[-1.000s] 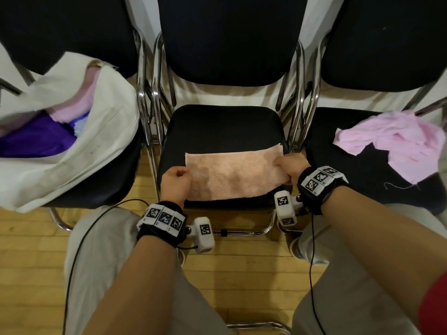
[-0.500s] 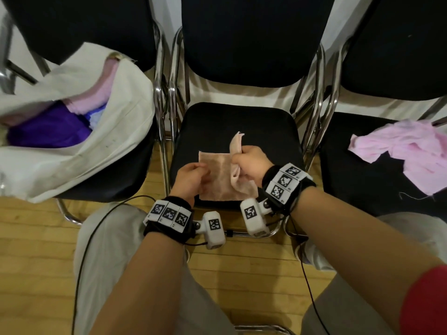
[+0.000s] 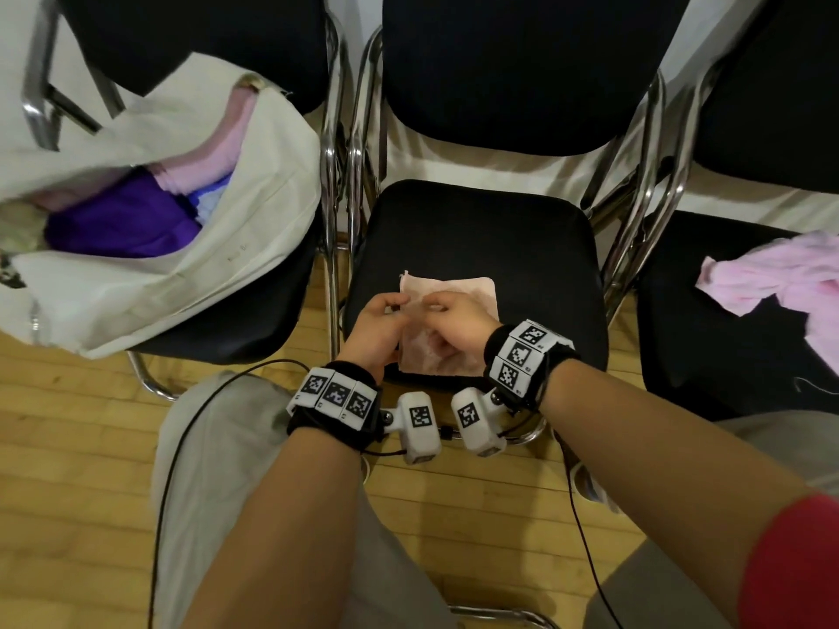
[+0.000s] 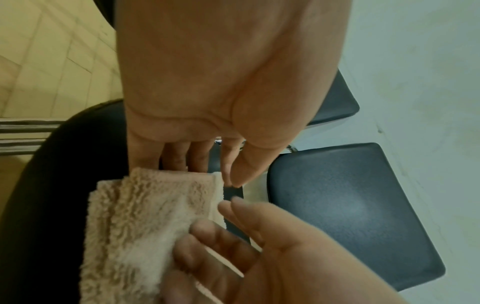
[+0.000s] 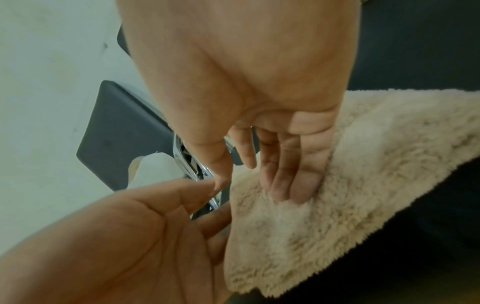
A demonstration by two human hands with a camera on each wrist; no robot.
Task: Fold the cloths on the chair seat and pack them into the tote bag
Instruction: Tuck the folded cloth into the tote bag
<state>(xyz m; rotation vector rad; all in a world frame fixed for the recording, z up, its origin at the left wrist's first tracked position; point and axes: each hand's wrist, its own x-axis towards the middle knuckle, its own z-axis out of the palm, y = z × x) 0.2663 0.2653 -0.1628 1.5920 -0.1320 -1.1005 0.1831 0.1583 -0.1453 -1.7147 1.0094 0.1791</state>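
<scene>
Left hand (image 3: 379, 331) and right hand (image 3: 458, 326) meet over a folded peach cloth (image 3: 472, 290) on the front of the middle chair seat (image 3: 476, 229), seen from the head camera; the cloth lies flat, its long axis running front to back, its left edge between the hands. The tote bag (image 3: 254, 220) gapes open on the left chair, holding purple and pink cloths. A crumpled pink cloth (image 3: 781, 274) lies on the right chair, well apart.

Left wrist view: the left hand (image 4: 221, 86) has thumb and forefinger closed in a pinch at the cloth's (image 4: 145, 209) far corner, the other fingers curled behind the edge; the right hand's fingers (image 4: 213, 246) lie relaxed on the nap.

Right wrist view: the right hand (image 5: 259, 82) presses three straight fingers (image 5: 293, 181) flat on the fleecy cloth (image 5: 363, 164), the thumb clear of it; the left hand (image 5: 116, 236) is tucked under the cloth's edge, a detail hidden from above.
</scene>
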